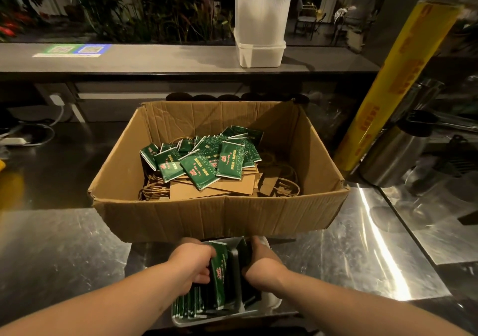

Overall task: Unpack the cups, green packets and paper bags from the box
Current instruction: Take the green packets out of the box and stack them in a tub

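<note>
Print on green packets (229,162) too blurred to read

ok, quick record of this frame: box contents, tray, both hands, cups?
box: open cardboard, on steel counter
in box: green packets piled loose on paper bags
tray: in front of box, holds upright packets
left hand: grips upright packets
right hand: in tray's right side, fingers hidden
cups: stacked in white tub, back counter

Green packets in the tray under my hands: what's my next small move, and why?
Probably let go and reach into the cardboard box for another handful: a loose pile of green packets lies there on the paper bags, while those your left hand grips already stand in the tray.
</note>
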